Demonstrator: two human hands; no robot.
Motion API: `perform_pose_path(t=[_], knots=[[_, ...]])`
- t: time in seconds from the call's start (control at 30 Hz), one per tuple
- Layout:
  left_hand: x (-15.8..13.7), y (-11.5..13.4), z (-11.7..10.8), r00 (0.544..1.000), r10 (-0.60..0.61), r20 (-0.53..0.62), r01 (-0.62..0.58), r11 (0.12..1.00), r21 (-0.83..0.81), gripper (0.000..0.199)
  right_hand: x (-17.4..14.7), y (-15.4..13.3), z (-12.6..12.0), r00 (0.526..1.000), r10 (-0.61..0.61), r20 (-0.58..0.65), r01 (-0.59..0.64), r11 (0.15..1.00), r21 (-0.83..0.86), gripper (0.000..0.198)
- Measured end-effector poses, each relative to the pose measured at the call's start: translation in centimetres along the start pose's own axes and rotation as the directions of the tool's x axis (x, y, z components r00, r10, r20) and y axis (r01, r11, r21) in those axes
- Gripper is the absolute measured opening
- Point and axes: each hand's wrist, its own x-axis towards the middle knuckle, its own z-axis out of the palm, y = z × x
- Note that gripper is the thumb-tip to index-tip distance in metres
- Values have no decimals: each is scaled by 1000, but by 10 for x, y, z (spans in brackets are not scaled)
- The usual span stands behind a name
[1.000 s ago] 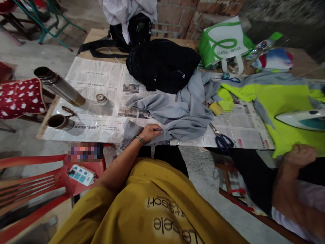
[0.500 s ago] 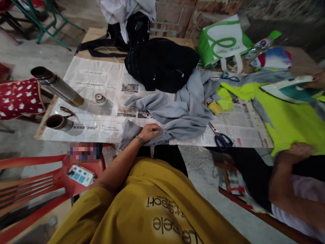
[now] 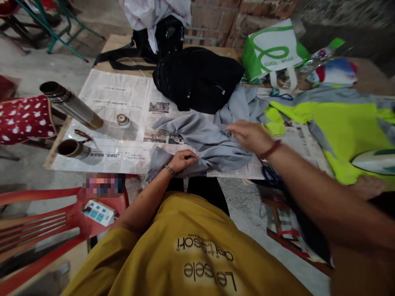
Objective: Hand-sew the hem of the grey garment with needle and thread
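Note:
A crumpled grey fabric garment (image 3: 200,131) lies across the newspaper in front of me. My left hand (image 3: 183,161), with a beaded bracelet at the wrist, pinches the garment's near edge by the table's front. My right hand (image 3: 248,136), a red band on its wrist, hangs over the garment's right part with thumb and fingers drawn together. Whatever is between those fingertips is too small to make out. Below my right forearm, dark-blue-handled scissors (image 3: 270,174) are mostly hidden.
A co-worker's hand (image 3: 368,187) rests by a yellow-and-grey garment (image 3: 342,123) and an iron (image 3: 373,161). Behind lie a black bag (image 3: 197,78) and a green-white bag (image 3: 271,51). At left stand a thermos (image 3: 72,105), cup (image 3: 72,149) and lid (image 3: 123,120).
My right hand has come into view from the right, over the grey garment. My left hand keeps its hold. The iron has moved nearer and to the right on the yellow-and-grey garment.

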Motion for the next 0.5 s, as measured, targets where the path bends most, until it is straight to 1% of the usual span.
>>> perform_pose_path(t=[0.07,0.13,0.2,0.3,0.4,0.5], knots=[[0,0,0,1000,5,8,-5,1000,2,11,-2,-12,28,998,-6,55,4,999,37,23],[1,-2,-1,1000,16,14,-16,1000,-1,10,-5,-26,55,993,8,116,-16,997,70,27],[2,-4,-1,999,32,12,-32,999,-5,11,-9,-36,74,985,30,167,-43,996,78,28],[2,-6,-1,999,47,11,-47,999,-14,13,-11,-41,83,971,42,236,-57,997,55,30],[2,-7,0,999,48,11,-48,999,-26,12,-11,-43,81,959,33,281,-42,999,27,29],[1,-7,0,999,31,9,-31,999,-22,10,-11,-46,80,955,20,297,-28,999,20,28]])
